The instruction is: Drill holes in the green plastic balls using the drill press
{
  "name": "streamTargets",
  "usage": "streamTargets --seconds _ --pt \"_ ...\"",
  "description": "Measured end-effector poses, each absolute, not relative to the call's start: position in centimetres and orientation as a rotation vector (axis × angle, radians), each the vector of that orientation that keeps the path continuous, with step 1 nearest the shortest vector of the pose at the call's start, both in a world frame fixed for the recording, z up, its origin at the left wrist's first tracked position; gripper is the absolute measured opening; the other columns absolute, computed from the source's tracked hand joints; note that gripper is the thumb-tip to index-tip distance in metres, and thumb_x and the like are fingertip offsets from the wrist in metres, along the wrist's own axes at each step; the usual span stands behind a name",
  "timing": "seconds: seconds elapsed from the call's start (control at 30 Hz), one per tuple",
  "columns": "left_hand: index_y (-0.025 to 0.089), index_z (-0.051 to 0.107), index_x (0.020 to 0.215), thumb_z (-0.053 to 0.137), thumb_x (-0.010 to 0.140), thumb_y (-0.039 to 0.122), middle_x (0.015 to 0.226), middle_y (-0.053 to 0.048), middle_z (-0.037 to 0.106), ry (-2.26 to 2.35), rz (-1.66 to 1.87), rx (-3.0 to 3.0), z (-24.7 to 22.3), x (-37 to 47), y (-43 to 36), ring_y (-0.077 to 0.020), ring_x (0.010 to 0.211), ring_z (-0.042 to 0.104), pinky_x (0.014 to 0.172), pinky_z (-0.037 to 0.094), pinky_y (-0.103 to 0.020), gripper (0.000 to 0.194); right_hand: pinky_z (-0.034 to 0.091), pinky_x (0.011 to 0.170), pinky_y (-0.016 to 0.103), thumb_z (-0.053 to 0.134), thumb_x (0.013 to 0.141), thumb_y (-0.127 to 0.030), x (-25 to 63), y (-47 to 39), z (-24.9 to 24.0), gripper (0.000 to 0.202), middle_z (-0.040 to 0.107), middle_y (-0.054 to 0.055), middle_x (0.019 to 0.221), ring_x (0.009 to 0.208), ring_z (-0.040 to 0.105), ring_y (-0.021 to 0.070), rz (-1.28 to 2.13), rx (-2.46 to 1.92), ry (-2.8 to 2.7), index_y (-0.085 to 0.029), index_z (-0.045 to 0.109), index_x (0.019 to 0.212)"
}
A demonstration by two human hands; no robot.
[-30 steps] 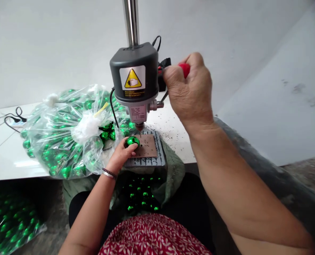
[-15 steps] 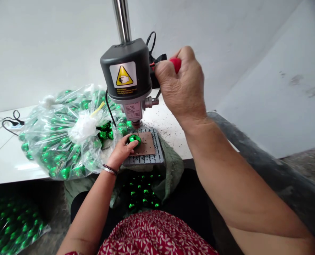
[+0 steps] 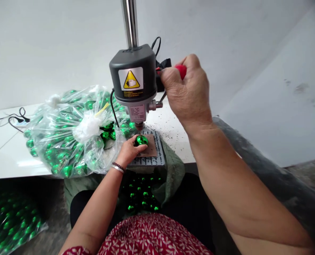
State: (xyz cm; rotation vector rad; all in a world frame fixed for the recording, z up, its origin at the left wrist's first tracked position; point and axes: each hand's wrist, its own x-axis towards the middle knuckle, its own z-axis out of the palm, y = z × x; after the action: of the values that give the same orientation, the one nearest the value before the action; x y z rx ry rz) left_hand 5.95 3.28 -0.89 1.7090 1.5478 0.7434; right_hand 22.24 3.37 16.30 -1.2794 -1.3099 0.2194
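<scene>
A shiny green ball point(image 3: 142, 140) rests on a brown board point(image 3: 152, 149) under the drill press point(image 3: 134, 76), pinched between the thumb and fingers of my left hand point(image 3: 132, 150). The drill's chuck point(image 3: 139, 126) is right above the ball; whether the bit touches it I cannot tell. Beneath the board lies the press's grey base point(image 3: 159, 159), strewn with dark shavings. Up on the right, my right hand point(image 3: 191, 92) is wrapped round the red knob point(image 3: 182, 71) of the press's lever.
A clear plastic bag point(image 3: 87, 127) full of green balls sits left of the press on the white table point(image 3: 3, 166). Another bag of balls point(image 3: 11, 219) is low on the left. More green balls point(image 3: 144, 194) lie in green cloth point(image 3: 173, 173) below the table edge. A power cord point(image 3: 19, 118) runs behind.
The press, the bag and both hands appear shifted slightly right and down as the view moves. My left hand and the ball are now more directly beneath the chuck. Both grips stay the same.
</scene>
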Motion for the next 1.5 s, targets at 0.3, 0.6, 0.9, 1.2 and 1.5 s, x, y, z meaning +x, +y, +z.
streamTargets --seconds 0.3,0.6,0.9,1.2,1.5 --pt "0.018 0.067 0.115 0.071 0.073 0.035 0.096 -0.001 0.073 1.575 0.746 1.701 -0.8 6.1 3.0 -0.0178 0.087 0.064 0.079 0.048 -0.025 0.046 0.034 0.064 0.017 0.060 0.083 -0.028 22.4 2.1 14.3 0.021 0.038 -0.009 0.065 0.061 0.031 0.0017 0.119 -1.298 -1.318 -0.016 0.043 0.077" --pt "0.016 0.064 0.121 0.071 0.074 0.033 0.106 -0.004 0.072 1.582 0.738 1.704 -0.8 6.2 2.8 -0.0202 0.095 0.065 0.086 0.048 -0.028 0.051 0.039 0.060 0.025 0.050 0.080 -0.030 22.8 0.8 12.1 0.015 0.045 -0.004 0.062 0.057 0.037 0.0070 -0.133 -1.245 -1.397 -0.021 0.041 0.072" --pt "0.018 0.066 0.113 0.070 0.074 0.033 0.098 -0.001 0.072 1.531 0.781 1.706 -1.3 6.1 2.8 -0.0176 0.089 0.063 0.081 0.047 -0.026 0.042 0.038 0.058 0.024 0.051 0.076 -0.028 22.6 0.4 11.1 0.011 0.045 -0.005 0.060 0.054 0.040 0.0069 -0.145 -1.257 -1.360 -0.022 0.042 0.072" --pt "0.018 0.068 0.106 0.070 0.073 0.035 0.090 -0.001 0.070 1.509 0.800 1.698 -1.7 6.0 2.9 -0.0165 0.081 0.061 0.077 0.047 -0.027 0.037 0.038 0.054 0.022 0.051 0.078 -0.031 22.0 0.0 9.1 0.012 0.047 -0.004 0.060 0.052 0.042 0.0066 -0.223 -1.210 -1.283 -0.022 0.045 0.073" --pt "0.016 0.066 0.113 0.071 0.073 0.034 0.096 -0.005 0.071 1.520 0.786 1.682 -1.4 6.1 2.8 -0.0194 0.086 0.063 0.082 0.048 -0.030 0.044 0.041 0.056 0.022 0.052 0.081 -0.033 21.5 0.0 7.4 0.013 0.056 -0.002 0.067 0.058 0.050 0.0076 -0.274 -1.136 -1.230 -0.021 0.050 0.077"
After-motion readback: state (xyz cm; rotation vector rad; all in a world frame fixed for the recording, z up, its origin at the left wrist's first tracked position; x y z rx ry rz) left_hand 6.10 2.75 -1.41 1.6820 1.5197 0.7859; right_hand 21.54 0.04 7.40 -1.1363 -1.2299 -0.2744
